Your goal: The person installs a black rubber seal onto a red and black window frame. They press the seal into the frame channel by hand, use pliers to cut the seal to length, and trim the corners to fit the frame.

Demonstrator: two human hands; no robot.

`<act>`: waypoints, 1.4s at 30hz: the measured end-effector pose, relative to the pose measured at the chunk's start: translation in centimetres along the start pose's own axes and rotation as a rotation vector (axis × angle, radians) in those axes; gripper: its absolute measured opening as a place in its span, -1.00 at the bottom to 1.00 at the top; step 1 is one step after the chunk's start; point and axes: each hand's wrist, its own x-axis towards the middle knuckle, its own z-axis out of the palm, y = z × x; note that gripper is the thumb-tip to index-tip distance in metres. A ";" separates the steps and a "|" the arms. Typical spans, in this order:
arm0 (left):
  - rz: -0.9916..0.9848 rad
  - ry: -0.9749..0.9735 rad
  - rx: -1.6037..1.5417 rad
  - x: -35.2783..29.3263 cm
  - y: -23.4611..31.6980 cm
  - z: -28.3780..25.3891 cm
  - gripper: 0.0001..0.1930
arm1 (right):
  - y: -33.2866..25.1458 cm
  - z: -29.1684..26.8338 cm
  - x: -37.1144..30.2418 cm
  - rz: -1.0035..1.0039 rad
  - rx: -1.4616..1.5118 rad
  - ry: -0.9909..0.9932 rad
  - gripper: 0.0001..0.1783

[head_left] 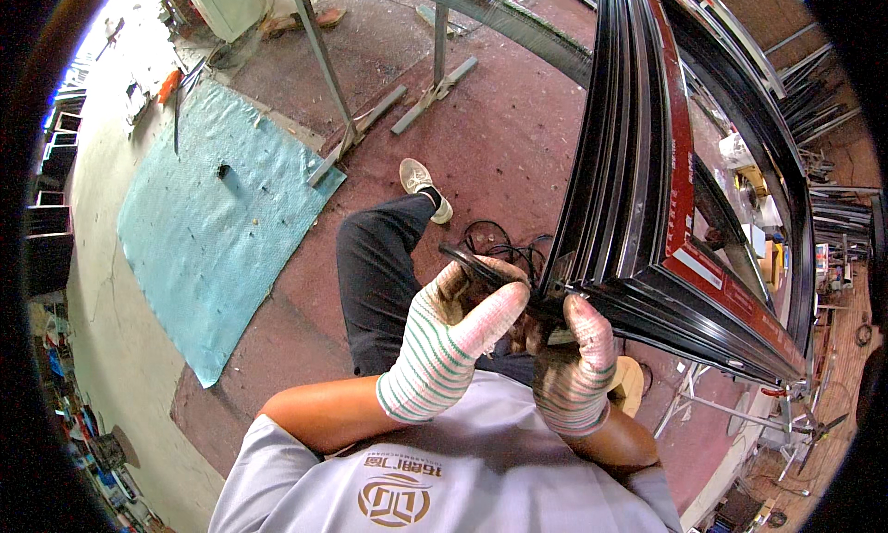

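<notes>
A striped white work glove covers my left hand (453, 334), whose thumb and fingers close round a thin black rubber strip (474, 266). My right hand (578, 366), gloved and smudged dark, sits at the lower near corner of a black metal frame (606, 191). Its thumb presses by that corner, and the fingers curl underneath. What the right fingers hold is hidden. Loose loops of black strip (499, 241) lie on the floor just beyond my hands. Several grooved profiles make up the frame, with red protective film (680, 177) along one face.
A light blue mat (217, 218) lies on the dark red floor covering to the left. Metal stand legs (356, 135) rise ahead of my shoe (425, 191). An orange-handled tool (169, 86) is at far left. Bundled metal bars (819, 80) and a workbench (846, 348) stand at right.
</notes>
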 end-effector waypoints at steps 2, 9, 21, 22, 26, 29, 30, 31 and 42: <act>0.004 -0.007 -0.007 0.0 0.1 0.2 -0.80 | 0.0 0.4 0.0 -0.013 -0.008 0.014 -0.64; 0.032 0.020 0.004 -0.1 0.0 0.5 -0.77 | -0.3 0.5 -0.2 -0.005 -0.055 -0.036 -0.64; -0.013 -0.021 -0.026 0.2 0.6 0.5 -0.73 | -1.9 -2.3 -0.4 0.100 0.092 -0.172 -0.64; -0.020 -0.023 -0.041 0.2 0.5 0.4 -0.73 | -1.9 -1.9 -0.4 0.072 0.065 -0.149 -0.65; -0.008 -0.065 -0.101 0.4 0.1 0.0 -0.76 | -3.1 -1.6 -0.7 -0.041 -0.042 -0.144 -0.48; -0.002 -0.021 -0.035 0.3 0.3 0.6 -0.75 | -0.2 -5.0 0.3 -0.080 -0.041 0.023 -0.68; 0.010 -0.022 -0.022 0.2 0.4 0.7 -0.74 | 0.0 -5.4 0.3 -0.085 -0.007 0.017 -0.69; 0.039 -0.034 0.011 0.4 0.4 0.8 -0.73 | -0.7 -4.8 0.1 -0.062 0.053 -0.039 -0.71; 0.054 -0.068 0.031 1.0 -0.1 0.6 -0.75 | -2.9 -4.4 -1.0 -0.144 0.043 0.001 -0.58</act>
